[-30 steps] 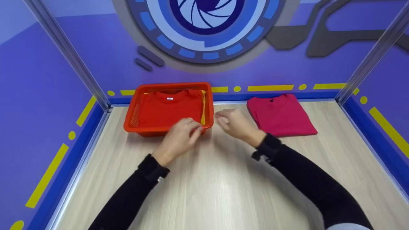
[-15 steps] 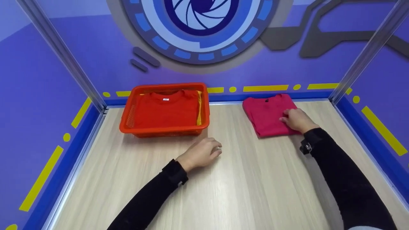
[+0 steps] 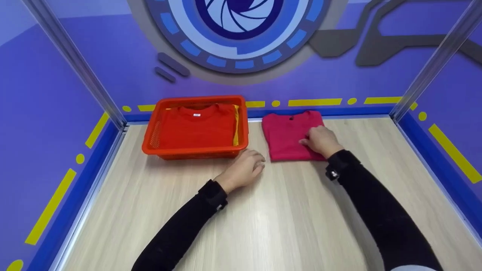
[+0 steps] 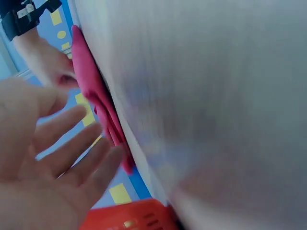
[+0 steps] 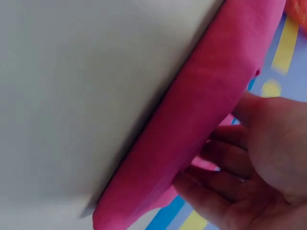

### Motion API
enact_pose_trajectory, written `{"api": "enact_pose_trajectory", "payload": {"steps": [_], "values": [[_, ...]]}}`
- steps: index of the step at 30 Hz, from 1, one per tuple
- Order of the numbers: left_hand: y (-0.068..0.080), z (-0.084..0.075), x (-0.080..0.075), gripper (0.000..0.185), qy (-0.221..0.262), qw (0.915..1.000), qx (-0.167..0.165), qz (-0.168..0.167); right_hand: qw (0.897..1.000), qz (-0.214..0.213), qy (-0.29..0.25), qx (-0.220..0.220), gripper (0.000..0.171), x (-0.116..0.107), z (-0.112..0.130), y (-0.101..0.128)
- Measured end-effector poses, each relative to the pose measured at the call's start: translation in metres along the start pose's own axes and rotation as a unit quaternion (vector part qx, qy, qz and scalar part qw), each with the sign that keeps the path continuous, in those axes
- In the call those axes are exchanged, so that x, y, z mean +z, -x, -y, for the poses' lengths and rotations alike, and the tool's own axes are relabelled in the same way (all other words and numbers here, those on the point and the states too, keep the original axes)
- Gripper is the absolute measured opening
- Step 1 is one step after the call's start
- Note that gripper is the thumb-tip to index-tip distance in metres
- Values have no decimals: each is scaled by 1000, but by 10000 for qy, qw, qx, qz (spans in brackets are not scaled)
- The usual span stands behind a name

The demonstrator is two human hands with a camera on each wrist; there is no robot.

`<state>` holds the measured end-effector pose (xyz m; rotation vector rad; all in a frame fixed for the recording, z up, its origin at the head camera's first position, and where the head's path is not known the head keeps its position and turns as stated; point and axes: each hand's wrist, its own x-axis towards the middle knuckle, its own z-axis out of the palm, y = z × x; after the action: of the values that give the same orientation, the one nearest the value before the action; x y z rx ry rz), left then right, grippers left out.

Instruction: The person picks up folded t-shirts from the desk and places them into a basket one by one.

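The folded pink shirt (image 3: 288, 135) lies flat on the wooden table (image 3: 263, 218), near the back wall and just right of the red basket (image 3: 196, 152). The right hand (image 3: 320, 141) rests on the shirt's right part; in the right wrist view its fingers (image 5: 225, 158) press against the cloth, seemingly tucked into a fold, though that view is blurred. The left hand (image 3: 246, 169) sits by the shirt's front left corner, fingers loose and spread, holding nothing. In the basket lies a folded red shirt (image 3: 196, 126) with a yellow one (image 3: 236, 130) showing at its right edge.
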<state>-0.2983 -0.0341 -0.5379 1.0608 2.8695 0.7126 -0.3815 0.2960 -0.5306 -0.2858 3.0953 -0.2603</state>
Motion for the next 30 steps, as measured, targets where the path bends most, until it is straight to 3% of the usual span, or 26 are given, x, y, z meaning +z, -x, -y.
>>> {"api": "enact_pose_trajectory", "payload": {"steps": [3,5,9,13,18,22,30], "values": [[-13,-4,0,31,-78,9997,-116,-222,9997,-135,191,-37,45,5,32,-3],[-21,-5,0,36,-122,9991,-370,-186,9994,-127,300,-127,47,7,51,-4],[-36,-3,2,49,-333,9938,-1040,208,9988,-26,337,-358,50,5,73,-9],[-46,1,5,55,-306,9877,-1426,565,9995,-47,53,-311,49,1,70,-13],[-51,3,8,63,-97,9823,-1531,1078,9993,104,-127,-331,39,5,53,-11],[-49,2,9,65,-250,9768,-1602,1401,9987,198,-212,-426,37,8,51,-8],[-26,-5,6,64,-866,9803,-1190,1321,9979,217,-148,-586,50,8,56,15]]}}
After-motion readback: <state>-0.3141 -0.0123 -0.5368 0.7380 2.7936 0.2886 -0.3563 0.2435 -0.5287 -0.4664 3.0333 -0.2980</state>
